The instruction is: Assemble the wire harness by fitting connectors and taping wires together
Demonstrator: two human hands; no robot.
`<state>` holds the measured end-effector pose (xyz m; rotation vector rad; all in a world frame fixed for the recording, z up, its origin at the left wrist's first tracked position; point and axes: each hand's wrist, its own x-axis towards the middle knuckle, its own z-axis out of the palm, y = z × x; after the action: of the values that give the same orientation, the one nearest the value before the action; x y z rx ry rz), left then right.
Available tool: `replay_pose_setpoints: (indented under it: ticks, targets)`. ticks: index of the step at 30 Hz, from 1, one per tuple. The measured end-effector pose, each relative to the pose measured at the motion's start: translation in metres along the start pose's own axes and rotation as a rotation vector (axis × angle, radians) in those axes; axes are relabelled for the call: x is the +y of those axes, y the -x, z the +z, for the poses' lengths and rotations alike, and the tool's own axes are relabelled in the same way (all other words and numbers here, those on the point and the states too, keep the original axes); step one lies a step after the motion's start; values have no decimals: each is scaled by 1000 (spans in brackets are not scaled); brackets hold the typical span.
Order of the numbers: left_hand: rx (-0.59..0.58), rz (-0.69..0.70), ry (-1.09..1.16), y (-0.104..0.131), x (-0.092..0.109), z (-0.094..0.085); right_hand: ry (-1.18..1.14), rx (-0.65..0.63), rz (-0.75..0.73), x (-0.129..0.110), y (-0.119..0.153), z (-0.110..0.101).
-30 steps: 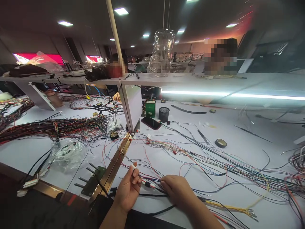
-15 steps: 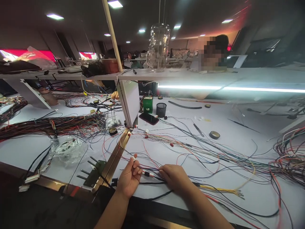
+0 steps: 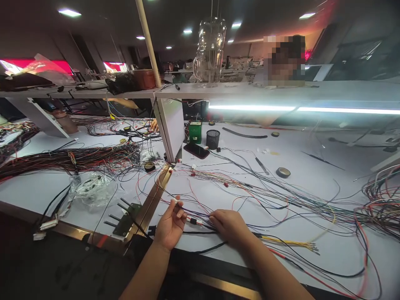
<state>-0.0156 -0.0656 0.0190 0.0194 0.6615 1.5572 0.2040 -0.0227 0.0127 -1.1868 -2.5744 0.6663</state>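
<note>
My left hand (image 3: 171, 225) is closed, its thumb and fingertips pinching a small white connector (image 3: 175, 201). Thin dark and coloured wires (image 3: 200, 211) run from near that connector toward my right hand (image 3: 227, 225). The fingers of my right hand are curled down on these wires, palm toward the table, with the fingertips partly hidden. Between both hands lies a white and red piece with a black band (image 3: 195, 221). A thick black cable (image 3: 200, 234) passes beneath, close to the table's front edge. Yellow wires with metal ends (image 3: 293, 242) lie beside my right forearm.
A green metal plate with black rods (image 3: 126, 221) stands left of my left hand. Behind are a phone (image 3: 196, 151), a mesh cup (image 3: 213, 139), a green box (image 3: 195, 132) and a tape roll (image 3: 283, 172). Wire bundles (image 3: 62, 160) cover the left table. Another person's hand (image 3: 154, 125) is beyond the divider.
The camera view has tilted down slightly, shifting the background upward. My left hand still pinches the white connector, lifted a little, and my right hand stays on the wires.
</note>
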Motion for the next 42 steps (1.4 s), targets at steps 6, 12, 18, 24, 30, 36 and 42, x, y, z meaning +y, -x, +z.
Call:
replay_pose_setpoints:
  ticks: [6, 12, 18, 24, 30, 36, 42]
  targets:
    - [36, 0, -22, 1, 0, -4, -39, 16, -6, 3, 0, 4]
    - [42, 14, -43, 1, 0, -3, -48, 61, -20, 6, 1, 7]
    - [40, 11, -37, 2, 0, -1, 99, 107, -69, 2, 5, 10]
    - [3, -29, -28, 4, 0, -1, 137, 5, -87, -33, -17, -8]
    - [27, -76, -22, 0, 0, -4, 171, -75, 24, -77, -57, -7]
    - [19, -95, -4, 3, 3, -3, 256, -100, 108, -54, -47, 4]
    - [15, -51, 30, 3, 2, -5, 326, 12, 31, 4, 2, 2]
